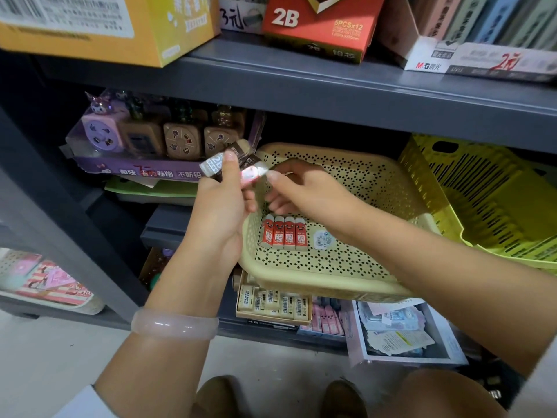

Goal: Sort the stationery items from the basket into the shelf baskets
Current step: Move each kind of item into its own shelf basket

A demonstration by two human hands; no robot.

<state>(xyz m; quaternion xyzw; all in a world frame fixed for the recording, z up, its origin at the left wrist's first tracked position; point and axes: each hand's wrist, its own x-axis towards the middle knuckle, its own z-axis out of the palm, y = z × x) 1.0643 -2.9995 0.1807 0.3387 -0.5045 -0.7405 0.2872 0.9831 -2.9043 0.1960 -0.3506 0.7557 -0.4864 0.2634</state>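
head view: two hands over one beige basket [346, 276] on the shelf.
left hand [220, 203] grips a fan of three erasers [232, 162]; right hand [301, 191] pinches the pink one [251, 175]. four red erasers [283, 232] lie side by side inside the basket; one yellow basket [497, 212] beside.

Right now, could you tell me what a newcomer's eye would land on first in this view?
Probably the two hands at centre: the left hand grips a few small erasers, and the right hand pinches one of them. Just below, four red 2B erasers lie side by side in the beige perforated basket on the middle shelf. A bright yellow slotted basket sits to its right.
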